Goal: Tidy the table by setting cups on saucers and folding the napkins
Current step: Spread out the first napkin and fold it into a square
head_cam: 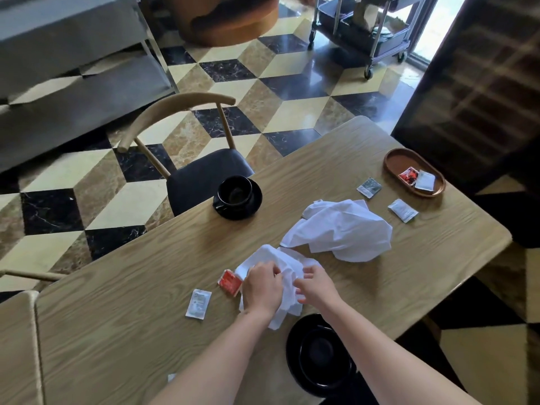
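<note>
My left hand (261, 287) and right hand (317, 286) pinch the napkin (287, 276); dragging it could sweep the red packet (230, 282) or catch the saucer (320, 350).

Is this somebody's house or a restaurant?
Probably a cafe or restaurant. A wheeled service cart stands on the shiny patterned floor, little sauce packets sit in an oval tray, and a black cup sits on its saucer on the wooden table.

On the desk (146, 258) a cup (235, 192) is set on its saucer (251, 207) — two napkins (344, 229) are spread to its right.
</note>
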The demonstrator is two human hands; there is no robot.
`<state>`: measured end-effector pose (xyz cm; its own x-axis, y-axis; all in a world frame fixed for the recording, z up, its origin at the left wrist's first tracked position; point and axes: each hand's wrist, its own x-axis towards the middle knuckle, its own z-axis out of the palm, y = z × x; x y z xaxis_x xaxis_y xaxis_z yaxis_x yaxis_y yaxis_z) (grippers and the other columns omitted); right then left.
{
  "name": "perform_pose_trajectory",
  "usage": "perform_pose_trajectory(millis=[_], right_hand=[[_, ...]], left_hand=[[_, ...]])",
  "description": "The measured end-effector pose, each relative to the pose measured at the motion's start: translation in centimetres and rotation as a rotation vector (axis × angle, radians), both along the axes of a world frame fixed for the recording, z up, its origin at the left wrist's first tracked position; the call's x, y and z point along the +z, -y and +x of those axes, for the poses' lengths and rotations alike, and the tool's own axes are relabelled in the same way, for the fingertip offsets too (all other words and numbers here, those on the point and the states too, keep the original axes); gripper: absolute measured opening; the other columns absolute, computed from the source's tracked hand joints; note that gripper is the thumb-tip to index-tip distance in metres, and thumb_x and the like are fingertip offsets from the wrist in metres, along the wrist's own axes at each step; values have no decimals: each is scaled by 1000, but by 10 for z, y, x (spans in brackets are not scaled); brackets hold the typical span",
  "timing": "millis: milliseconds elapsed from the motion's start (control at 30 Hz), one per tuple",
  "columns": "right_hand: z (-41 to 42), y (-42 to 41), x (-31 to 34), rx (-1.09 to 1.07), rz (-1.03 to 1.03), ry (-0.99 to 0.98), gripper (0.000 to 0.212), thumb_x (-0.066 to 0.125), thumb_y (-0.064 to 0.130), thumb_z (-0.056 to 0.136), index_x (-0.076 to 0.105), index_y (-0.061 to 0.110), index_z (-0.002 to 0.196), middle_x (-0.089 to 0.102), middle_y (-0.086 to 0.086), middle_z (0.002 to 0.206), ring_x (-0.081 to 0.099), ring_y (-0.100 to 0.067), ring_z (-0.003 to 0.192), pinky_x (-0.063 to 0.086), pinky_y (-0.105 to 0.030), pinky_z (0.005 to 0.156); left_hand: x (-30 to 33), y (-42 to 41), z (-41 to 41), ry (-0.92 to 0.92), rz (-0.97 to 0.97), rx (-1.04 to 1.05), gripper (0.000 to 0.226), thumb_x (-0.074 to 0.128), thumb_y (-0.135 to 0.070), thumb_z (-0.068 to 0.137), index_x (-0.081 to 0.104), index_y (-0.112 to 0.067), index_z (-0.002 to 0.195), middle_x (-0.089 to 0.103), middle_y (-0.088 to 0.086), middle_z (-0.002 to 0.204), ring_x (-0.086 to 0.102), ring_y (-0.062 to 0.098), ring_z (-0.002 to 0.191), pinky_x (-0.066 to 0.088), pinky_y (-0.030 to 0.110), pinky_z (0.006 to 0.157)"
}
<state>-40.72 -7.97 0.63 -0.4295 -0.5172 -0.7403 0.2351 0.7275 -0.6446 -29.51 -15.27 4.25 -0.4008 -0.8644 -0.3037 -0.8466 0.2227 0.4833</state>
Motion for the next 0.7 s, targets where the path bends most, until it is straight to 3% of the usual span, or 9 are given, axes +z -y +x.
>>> perform_pose_trajectory(millis=[100, 233, 333, 433, 633, 700], right_hand=[[1, -4, 5, 39, -30, -4, 27, 67, 29, 92, 57, 11, 109, 65, -9, 102, 68, -21, 81, 58, -35, 68], [1, -6, 23, 74, -126, -70, 28, 66, 34, 93, 71, 7, 89, 68, -1, 73, 62, -17, 70, 54, -39, 74], [-1, -6, 43, 35, -247, -142, 28, 69, 37, 92, 72, 11, 82, 64, 7, 64, 56, -10, 60, 44, -28, 62], [-3, -3, 67, 8, -351, -203, 28, 70, 34, 93, 67, 11, 77, 58, 9, 61, 49, 0, 51, 39, -17, 52], [0, 9, 132, 25, -560, -315, 21, 69, 25, 94, 66, 13, 78, 55, 15, 54, 49, -2, 52, 40, -21, 57], [9, 15, 159, 33, -628, -286, 20, 69, 25, 94, 65, 14, 78, 52, 16, 51, 46, -4, 50, 39, -18, 54]], left_hand=[[7, -2, 3, -153, 44, 65, 16, 60, -21, 91, 68, -14, 80, 66, -2, 85, 60, 18, 84, 50, 36, 73], [28, -5, 7, -312, 74, 144, 16, 63, -16, 91, 64, -17, 75, 61, -9, 78, 59, 15, 81, 44, 27, 70], [49, -5, 8, -407, 72, 174, 19, 62, -12, 92, 58, -18, 73, 61, -5, 76, 58, 12, 76, 40, 25, 66], [74, -5, 12, -501, 43, 210, 16, 62, -11, 94, 61, -15, 78, 64, 2, 82, 59, 15, 79, 46, 27, 72], [115, -15, 43, -615, -80, 288, 3, 69, -21, 92, 67, -21, 91, 69, -2, 92, 65, 11, 85, 52, 24, 74], [122, -23, 58, -602, -127, 338, 14, 73, -27, 89, 64, -20, 97, 66, 1, 97, 62, 16, 87, 53, 30, 77]])
